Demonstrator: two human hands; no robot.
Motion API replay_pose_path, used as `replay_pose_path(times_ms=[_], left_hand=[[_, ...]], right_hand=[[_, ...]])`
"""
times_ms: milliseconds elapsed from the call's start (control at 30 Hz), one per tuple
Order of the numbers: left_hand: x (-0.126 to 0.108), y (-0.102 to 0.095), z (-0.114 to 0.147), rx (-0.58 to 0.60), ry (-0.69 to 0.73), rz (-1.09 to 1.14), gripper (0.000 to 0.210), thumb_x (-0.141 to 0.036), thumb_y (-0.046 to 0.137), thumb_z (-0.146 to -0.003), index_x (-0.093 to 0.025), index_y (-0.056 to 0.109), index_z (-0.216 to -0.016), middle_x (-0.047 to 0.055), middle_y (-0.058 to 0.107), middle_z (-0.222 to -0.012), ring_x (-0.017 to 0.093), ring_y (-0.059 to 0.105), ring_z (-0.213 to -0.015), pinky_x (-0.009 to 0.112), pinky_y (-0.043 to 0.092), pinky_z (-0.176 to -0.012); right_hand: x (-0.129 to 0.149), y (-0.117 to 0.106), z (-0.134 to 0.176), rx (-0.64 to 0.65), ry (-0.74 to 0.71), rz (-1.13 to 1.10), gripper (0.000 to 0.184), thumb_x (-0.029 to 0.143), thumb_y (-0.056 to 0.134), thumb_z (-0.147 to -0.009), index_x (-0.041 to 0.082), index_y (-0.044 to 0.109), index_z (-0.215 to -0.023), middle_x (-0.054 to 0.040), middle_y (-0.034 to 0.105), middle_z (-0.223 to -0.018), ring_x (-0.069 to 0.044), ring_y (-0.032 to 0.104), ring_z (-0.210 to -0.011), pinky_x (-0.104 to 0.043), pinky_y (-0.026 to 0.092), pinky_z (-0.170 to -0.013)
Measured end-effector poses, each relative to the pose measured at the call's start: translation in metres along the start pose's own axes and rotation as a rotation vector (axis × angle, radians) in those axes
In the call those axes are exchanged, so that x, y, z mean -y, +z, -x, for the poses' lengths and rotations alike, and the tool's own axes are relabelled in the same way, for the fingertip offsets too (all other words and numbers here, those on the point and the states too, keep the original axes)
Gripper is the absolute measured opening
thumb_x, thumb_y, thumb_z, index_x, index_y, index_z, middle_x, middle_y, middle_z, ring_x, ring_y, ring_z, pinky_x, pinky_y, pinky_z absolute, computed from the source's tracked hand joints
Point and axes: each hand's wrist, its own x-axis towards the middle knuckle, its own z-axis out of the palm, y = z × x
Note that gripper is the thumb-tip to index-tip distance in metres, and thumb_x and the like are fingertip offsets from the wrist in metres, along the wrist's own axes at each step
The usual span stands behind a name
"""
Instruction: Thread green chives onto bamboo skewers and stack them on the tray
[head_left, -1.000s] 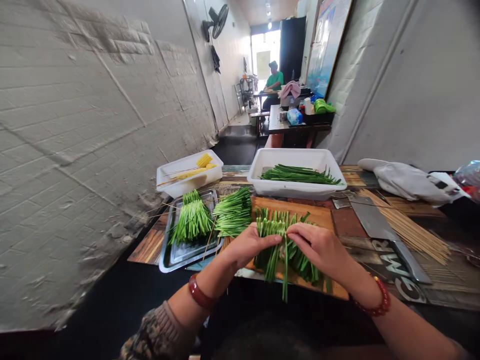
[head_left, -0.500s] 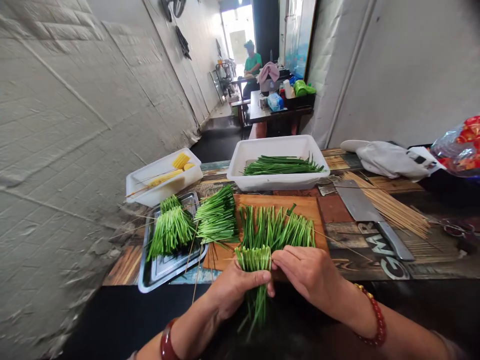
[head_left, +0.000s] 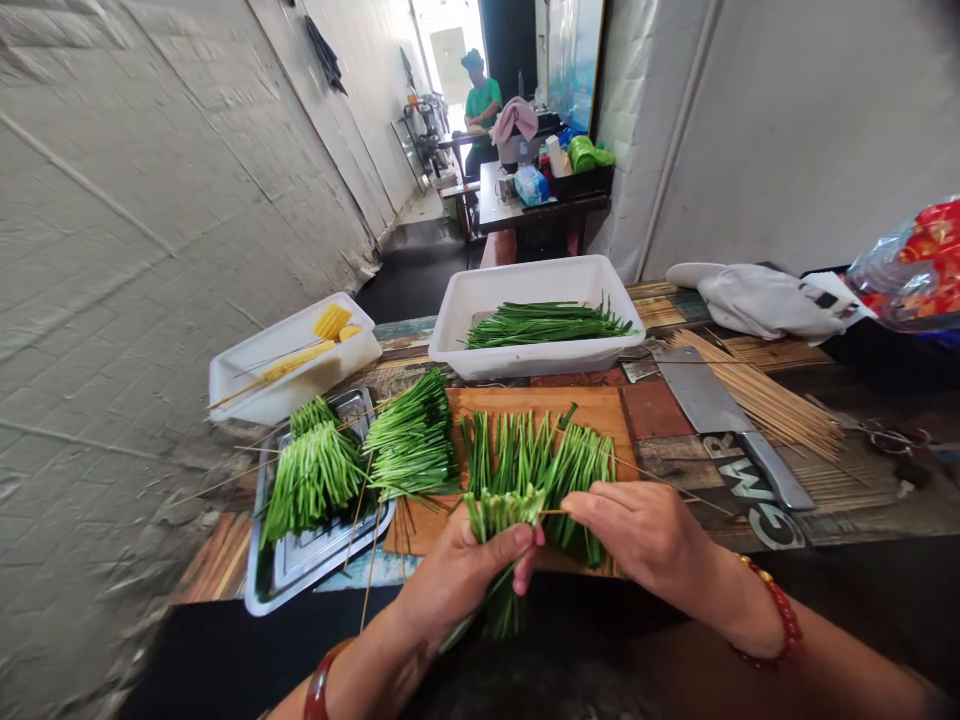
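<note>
My left hand is closed around a bundle of garlic chives, cut ends up and green leaves hanging below. Between the fingertips of my right hand is a thin bamboo skewer that runs into the bundle's right side. Behind both hands, more chives lie on a wooden cutting board, with a skewer sticking out to the right. Skewered chives rest at the board's left side, and another skewered bunch is on a metal tray.
Corn pieces and skewers lie in a white tub at left. A larger white tub holds loose chives. On the right are a cleaver, bamboo skewers, scissors and a white cloth. A person sits far back.
My right hand has drawn a little to the right of the bundle, so more of the skewer shows between them. The whole view has shifted slightly.
</note>
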Motion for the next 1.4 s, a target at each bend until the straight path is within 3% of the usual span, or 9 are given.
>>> replay_pose_path(times_ms=[167,333,500,667,800,1000,1167,1300,1400], left_hand=[[-0.031,-0.033,0.000,-0.317,0.206,0.081,0.023,-0.038,0.073,-0.079,-0.017,0.067,-0.077,-0.003,0.051,-0.054,0.009,0.046,-0.052,0.022,0.038,-0.054],[-0.036,-0.045,-0.061,-0.017,-0.038,-0.134,0.028,-0.036,0.078,-0.074,-0.011,0.069,-0.081,0.004,0.066,-0.065,0.013,0.059,-0.058,0.024,0.045,-0.056],[-0.021,-0.049,-0.127,0.047,-0.105,-0.205,0.032,-0.036,0.083,-0.065,-0.010,0.066,-0.072,0.003,0.066,-0.065,0.011,0.058,-0.053,0.025,0.047,-0.055],[-0.012,-0.052,-0.143,0.011,-0.171,-0.288,0.041,-0.036,0.087,-0.057,-0.010,0.068,-0.083,0.004,0.069,-0.069,0.015,0.063,-0.060,0.029,0.052,-0.063],[-0.006,-0.057,-0.147,-0.042,0.016,-0.458,0.043,-0.037,0.082,-0.060,-0.010,0.070,-0.091,0.005,0.072,-0.082,0.021,0.067,-0.078,0.034,0.053,-0.077],[0.002,-0.081,-0.138,-0.335,0.276,-0.799,0.058,-0.033,0.072,-0.071,-0.008,0.062,-0.122,0.016,0.068,-0.117,0.030,0.063,-0.109,0.043,0.048,-0.097],[0.007,-0.079,-0.103,-0.285,0.418,-1.178,0.053,-0.031,0.057,-0.085,-0.008,0.053,-0.132,0.020,0.057,-0.135,0.030,0.054,-0.125,0.045,0.039,-0.109],[0.018,-0.064,-0.087,-0.261,0.369,-1.397,0.057,-0.034,0.059,-0.087,-0.010,0.048,-0.138,0.021,0.049,-0.143,0.031,0.047,-0.133,0.042,0.036,-0.112],[0.025,-0.050,-0.089,-0.299,0.259,-1.499,0.069,-0.048,0.059,-0.086,-0.007,0.044,-0.140,0.025,0.050,-0.139,0.036,0.053,-0.126,0.043,0.040,-0.105]], right_hand=[[-0.053,-0.030,0.039,-0.113,0.234,0.186,0.027,0.019,0.042,-0.099,0.021,0.067,-0.110,-0.0073,0.075,-0.103,-0.023,0.071,-0.093,-0.034,0.055,-0.083],[-0.103,-0.033,0.036,-0.039,0.420,0.255,0.032,0.028,0.039,-0.101,0.018,0.069,-0.107,-0.0109,0.073,-0.107,-0.027,0.069,-0.097,-0.040,0.054,-0.085],[-0.132,-0.020,0.023,-0.023,0.455,0.306,0.030,0.015,0.044,-0.096,0.012,0.066,-0.115,-0.0157,0.070,-0.114,-0.028,0.066,-0.104,-0.042,0.052,-0.089],[-0.114,-0.020,0.025,-0.053,0.419,0.234,0.024,0.019,0.048,-0.096,0.016,0.066,-0.111,-0.0133,0.068,-0.110,-0.027,0.063,-0.102,-0.042,0.051,-0.088],[-0.091,-0.011,0.039,0.049,0.397,0.083,0.017,0.023,0.051,-0.096,0.018,0.067,-0.095,-0.0080,0.068,-0.094,-0.022,0.065,-0.087,-0.036,0.051,-0.081],[-0.082,0.012,0.056,0.030,0.491,0.129,0.007,0.025,0.057,-0.091,0.020,0.062,-0.095,-0.0048,0.067,-0.087,-0.020,0.065,-0.077,-0.030,0.049,-0.065],[-0.081,0.015,0.064,0.019,0.508,0.058,0.014,0.027,0.049,-0.095,0.021,0.061,-0.093,-0.0041,0.067,-0.083,-0.019,0.065,-0.074,-0.030,0.048,-0.065],[-0.072,0.005,0.076,-0.051,0.550,-0.054,0.025,0.036,0.050,-0.094,0.021,0.068,-0.086,-0.0067,0.070,-0.086,-0.022,0.066,-0.081,-0.035,0.050,-0.073],[-0.060,0.000,0.083,-0.124,0.773,-0.278,0.032,0.048,0.056,-0.089,0.020,0.071,-0.090,-0.0028,0.065,-0.068,-0.018,0.060,-0.061,-0.029,0.046,-0.056]])
